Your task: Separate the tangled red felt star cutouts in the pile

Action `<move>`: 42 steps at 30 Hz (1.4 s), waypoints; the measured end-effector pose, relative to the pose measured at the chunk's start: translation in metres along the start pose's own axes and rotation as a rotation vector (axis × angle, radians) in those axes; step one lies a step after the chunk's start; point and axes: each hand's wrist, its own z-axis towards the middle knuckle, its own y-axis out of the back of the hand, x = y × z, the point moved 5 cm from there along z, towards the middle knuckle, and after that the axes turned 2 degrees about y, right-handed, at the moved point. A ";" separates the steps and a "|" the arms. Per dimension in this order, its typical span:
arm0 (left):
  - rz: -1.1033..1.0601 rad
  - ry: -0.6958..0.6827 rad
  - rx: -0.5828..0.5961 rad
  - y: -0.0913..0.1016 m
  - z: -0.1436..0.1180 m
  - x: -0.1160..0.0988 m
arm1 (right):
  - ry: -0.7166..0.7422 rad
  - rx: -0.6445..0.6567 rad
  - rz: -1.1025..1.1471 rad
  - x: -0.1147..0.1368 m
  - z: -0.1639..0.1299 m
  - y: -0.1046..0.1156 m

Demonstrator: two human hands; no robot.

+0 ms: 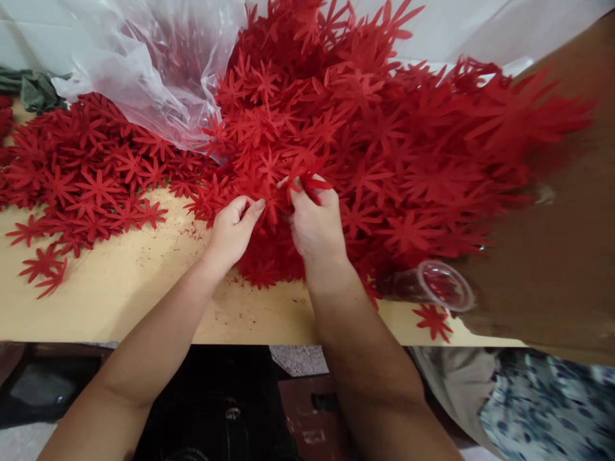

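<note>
A big heap of red flower-shaped cutouts (379, 147) with narrow petals covers the middle and right of the table. In front of it, my left hand (234, 229) pinches thumb to fingers at the heap's near edge; whatever sits between the fingertips is too small to name. My right hand (317, 221) is closed just to its right, with red petals showing between and above its fingers. Those petals belong to a red flower cutout (314, 186). The two hands are a short distance apart.
A lower pile of darker red cutouts (91, 166) spreads to the left under a clear plastic bag (168, 83). A clear plastic cup (444, 286) lies on its side at right, beside a brown cardboard panel (552, 256). Red crumbs dot the wooden tabletop (158, 282).
</note>
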 end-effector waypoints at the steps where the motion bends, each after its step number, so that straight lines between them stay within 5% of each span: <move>1: 0.003 -0.004 -0.007 0.001 0.000 0.000 | -0.022 0.030 0.021 -0.002 0.001 0.000; 12: -0.144 -0.009 -0.047 0.001 0.000 -0.005 | -0.042 0.216 -0.042 0.005 -0.007 -0.004; 18: -0.282 0.048 0.015 0.001 0.000 -0.002 | 0.064 0.045 -0.130 0.006 0.001 0.006; 29: -0.151 0.026 -0.109 0.008 0.008 0.006 | 0.102 0.003 -0.158 -0.010 0.012 0.021; 42: 0.033 -0.149 -0.168 0.018 0.004 -0.005 | 0.199 0.127 -0.199 0.025 0.022 0.012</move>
